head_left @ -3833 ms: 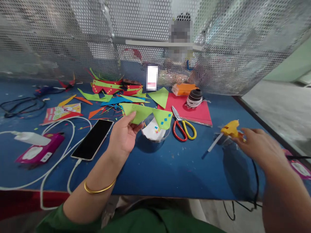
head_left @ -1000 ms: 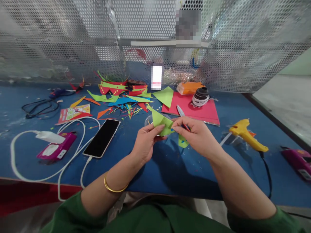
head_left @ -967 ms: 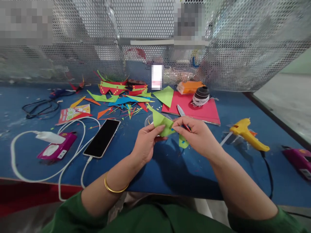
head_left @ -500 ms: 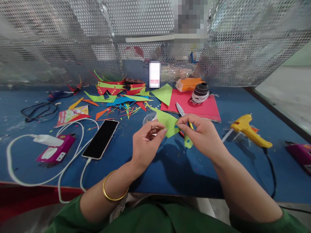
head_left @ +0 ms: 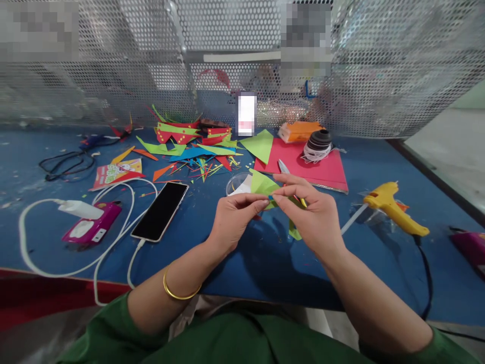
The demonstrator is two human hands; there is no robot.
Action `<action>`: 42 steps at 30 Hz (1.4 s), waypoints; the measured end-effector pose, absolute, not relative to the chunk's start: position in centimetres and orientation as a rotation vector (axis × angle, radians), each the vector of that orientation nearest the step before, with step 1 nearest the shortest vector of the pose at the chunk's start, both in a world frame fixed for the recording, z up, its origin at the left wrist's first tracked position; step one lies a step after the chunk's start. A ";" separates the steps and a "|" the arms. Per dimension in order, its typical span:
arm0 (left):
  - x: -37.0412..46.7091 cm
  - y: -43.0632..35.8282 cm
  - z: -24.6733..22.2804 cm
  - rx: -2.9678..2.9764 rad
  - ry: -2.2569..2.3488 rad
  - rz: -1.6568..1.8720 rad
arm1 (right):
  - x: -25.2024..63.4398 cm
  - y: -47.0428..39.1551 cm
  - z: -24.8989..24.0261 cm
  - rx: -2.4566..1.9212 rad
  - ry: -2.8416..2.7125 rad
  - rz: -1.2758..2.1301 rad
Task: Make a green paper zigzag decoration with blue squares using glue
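Observation:
A light green paper piece (head_left: 264, 183) is pinched between both hands, above the blue table (head_left: 242, 263). My left hand (head_left: 237, 217) grips its near edge between thumb and fingers. My right hand (head_left: 312, 207) pinches the same piece, its fingertips almost touching the left ones. A tiny blue bit (head_left: 270, 197) shows between the fingertips. Part of the green paper hangs below my right palm. Scissors (head_left: 283, 167) lie just behind my right hand, partly covered by it. Behind my left fingers is a clear round dish (head_left: 235, 183) with white paper.
Colourful paper scraps (head_left: 202, 164) and red-green masks (head_left: 177, 133) lie at the back. A phone (head_left: 161, 211), white cable and purple power block (head_left: 91, 222) are on the left. A yellow glue gun (head_left: 396, 207) is on the right; red sheets (head_left: 326, 172) hold a black spool (head_left: 319, 144).
My hands have drawn together, and the green paper has tilted and is more hidden by the fingers. The whole view has shifted slightly.

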State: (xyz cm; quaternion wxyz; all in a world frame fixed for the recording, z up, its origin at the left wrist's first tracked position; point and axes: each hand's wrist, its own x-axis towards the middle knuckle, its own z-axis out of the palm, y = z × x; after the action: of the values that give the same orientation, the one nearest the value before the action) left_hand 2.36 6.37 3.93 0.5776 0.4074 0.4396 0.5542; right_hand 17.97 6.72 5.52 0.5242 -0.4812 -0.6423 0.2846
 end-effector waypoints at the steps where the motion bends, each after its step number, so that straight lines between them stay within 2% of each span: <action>1: 2.4 6.4 3.9 0.953 1.027 1.310 | 17.9 6.7 5.4 -1.152 -1.539 0.666; 9: 2.3 6.4 4.0 0.992 1.051 1.334 | 17.5 6.6 4.9 -1.144 -1.586 0.541; 27: 2.0 6.2 3.8 1.244 1.181 1.280 | 18.6 7.2 5.4 -1.153 -1.753 0.600; 35: 2.2 6.2 4.0 1.129 1.148 1.279 | 19.2 7.4 6.3 -1.294 -1.673 0.816; 39: 2.2 6.3 4.2 1.083 1.101 1.372 | 19.6 7.6 6.4 -1.299 -1.762 0.777; 42: 2.2 6.3 4.4 1.026 1.098 1.298 | 19.7 7.6 6.3 -1.263 -1.873 0.691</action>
State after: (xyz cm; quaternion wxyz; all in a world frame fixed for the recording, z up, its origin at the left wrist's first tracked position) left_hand 2.23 6.31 4.38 0.5463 0.4330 0.4632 0.5473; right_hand 19.66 7.61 6.34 0.3798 -0.4945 -0.7335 0.2706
